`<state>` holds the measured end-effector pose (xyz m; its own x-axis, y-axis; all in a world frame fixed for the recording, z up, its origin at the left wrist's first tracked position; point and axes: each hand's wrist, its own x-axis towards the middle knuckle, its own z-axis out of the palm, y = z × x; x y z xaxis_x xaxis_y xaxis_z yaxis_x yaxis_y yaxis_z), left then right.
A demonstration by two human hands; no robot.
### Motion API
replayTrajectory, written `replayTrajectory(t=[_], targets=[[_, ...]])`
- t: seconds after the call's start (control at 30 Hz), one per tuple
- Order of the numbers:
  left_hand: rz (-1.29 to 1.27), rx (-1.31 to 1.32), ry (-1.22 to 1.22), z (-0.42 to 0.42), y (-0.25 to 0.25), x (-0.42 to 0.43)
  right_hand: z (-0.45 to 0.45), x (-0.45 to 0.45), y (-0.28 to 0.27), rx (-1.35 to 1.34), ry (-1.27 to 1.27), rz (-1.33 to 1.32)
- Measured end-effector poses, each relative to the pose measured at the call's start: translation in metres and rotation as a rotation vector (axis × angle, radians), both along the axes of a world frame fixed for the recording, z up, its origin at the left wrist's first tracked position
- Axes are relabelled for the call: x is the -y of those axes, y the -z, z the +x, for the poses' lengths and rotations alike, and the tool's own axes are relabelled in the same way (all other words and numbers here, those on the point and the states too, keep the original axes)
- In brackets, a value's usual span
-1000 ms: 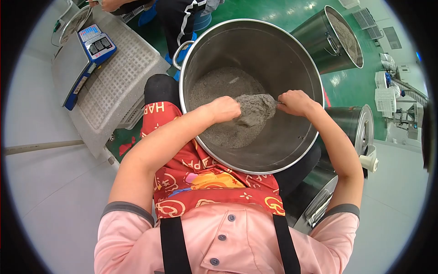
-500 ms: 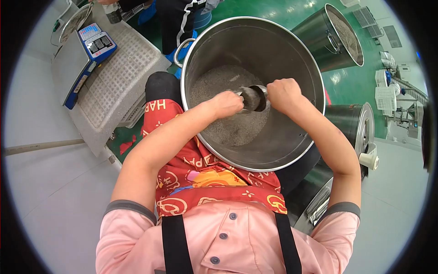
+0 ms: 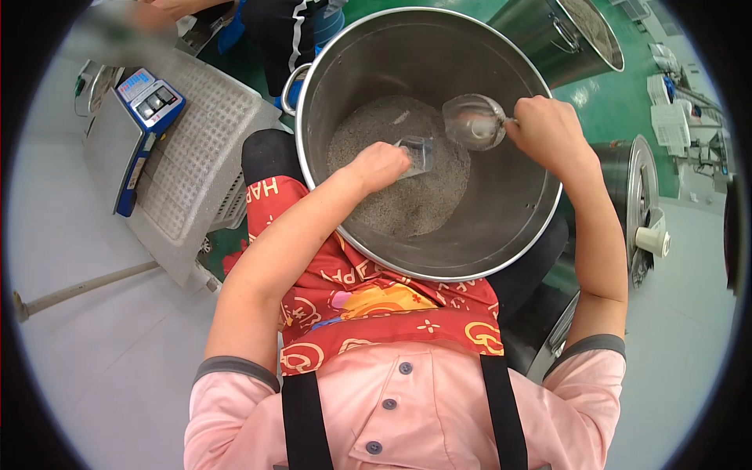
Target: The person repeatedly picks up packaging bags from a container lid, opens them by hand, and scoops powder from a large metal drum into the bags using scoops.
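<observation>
A large steel pot (image 3: 517, 251) stands between my knees, with grey, grainy powder (image 3: 415, 207) covering its bottom. My left hand (image 3: 380, 166) is closed on a small clear plastic container (image 3: 419, 155) over the powder; whether it is a bag or a cup I cannot tell. On the right, my right hand (image 3: 548, 129) grips the handle of a shiny metal scoop (image 3: 474, 123), held inside the pot's rim. The scoop's bowl shows bright metal, and it is apart from the container.
A blue digital scale (image 3: 153, 102) sits on an upturned white plastic crate (image 3: 207, 117) to the left. Another steel drum (image 3: 540, 39) of powder stands at the back right, a lidded steel drum (image 3: 638, 180) at right. A co-worker's leg (image 3: 286, 47) is beyond the pot.
My right hand has drawn the scoop away from the container, to the right and up. The left hand has shifted slightly left, still holding the clear container. The view has tilted a little.
</observation>
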<state>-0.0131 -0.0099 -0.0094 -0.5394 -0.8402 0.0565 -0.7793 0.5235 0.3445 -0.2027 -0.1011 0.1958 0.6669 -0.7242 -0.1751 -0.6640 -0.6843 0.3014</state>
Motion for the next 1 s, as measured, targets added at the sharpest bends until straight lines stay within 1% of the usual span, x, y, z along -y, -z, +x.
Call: replayTrajectory(t=[0.07,0.1,0.17,0.2,0.23,0.27,0.33,0.37,0.4,0.43,0.5,0.6,0.63,0.67,0.7,0.73,0.77,0.83,0.87,0.9,0.93,0.97,1.0], targets=[[0.035,0.014,-0.009,0.001,0.003,0.002,-0.009,0.007,0.016,-0.046,0.094,0.048],[0.044,0.020,-0.019,0.002,0.006,0.003,-0.012,0.006,0.036,-0.068,0.107,0.087],[0.062,0.039,-0.039,0.002,0.012,0.005,-0.020,0.004,0.105,-0.130,0.132,0.179],[0.063,0.036,-0.056,0.002,0.009,0.004,-0.018,-0.003,0.134,-0.240,0.138,0.256],[0.058,0.019,-0.066,0.003,0.009,0.003,-0.019,-0.008,0.172,-0.275,0.137,0.301],[0.052,0.000,-0.076,0.003,0.009,0.003,-0.015,-0.014,0.201,-0.366,0.147,0.434],[0.045,-0.014,-0.090,0.003,0.008,0.003,-0.005,-0.038,0.243,-0.409,0.186,0.588],[0.044,-0.008,-0.091,0.003,0.006,0.003,-0.009,-0.050,0.276,-0.368,0.188,0.652],[0.042,-0.002,-0.091,0.003,0.004,0.004,-0.009,-0.062,0.287,-0.384,0.196,0.775],[0.041,-0.004,-0.088,0.003,0.003,0.004,-0.013,-0.074,0.324,-0.432,0.167,0.845],[0.037,-0.009,-0.079,0.001,0.004,0.003,0.001,-0.078,0.289,-0.437,0.472,1.244],[0.020,0.022,-0.028,-0.001,0.003,-0.001,0.004,-0.044,0.259,-0.112,0.446,1.168],[0.029,0.016,-0.009,-0.001,0.002,-0.002,-0.003,-0.027,0.257,0.090,0.487,1.124],[0.036,0.010,0.010,-0.001,-0.001,-0.005,-0.014,-0.009,0.257,0.371,0.559,1.217],[0.045,0.006,0.029,0.000,-0.004,-0.007,-0.023,-0.003,0.213,0.660,0.635,1.334],[0.089,0.057,0.041,0.000,-0.011,-0.007,-0.031,-0.001,0.201,0.991,0.785,1.477],[0.084,0.041,0.055,-0.001,-0.015,-0.009,-0.036,0.000,0.183,1.122,0.758,1.650],[0.070,0.008,0.086,-0.005,-0.022,-0.011,-0.036,-0.004,0.177,0.813,0.513,1.374],[0.039,-0.014,0.119,-0.007,-0.022,-0.013,-0.032,-0.007,0.189,0.651,0.404,1.170],[0.024,-0.021,0.136,-0.010,-0.030,-0.016,-0.027,-0.012,0.193,0.674,0.368,1.024],[0.008,-0.029,0.152,-0.012,-0.039,-0.019,-0.026,-0.019,0.196,0.697,0.272,0.862],[-0.010,-0.036,0.168,-0.013,-0.049,-0.019,-0.019,-0.032,0.185,0.714,0.177,0.695],[0.045,0.053,0.166,-0.014,-0.057,-0.020,-0.011,-0.048,0.165,0.715,0.126,0.673]])
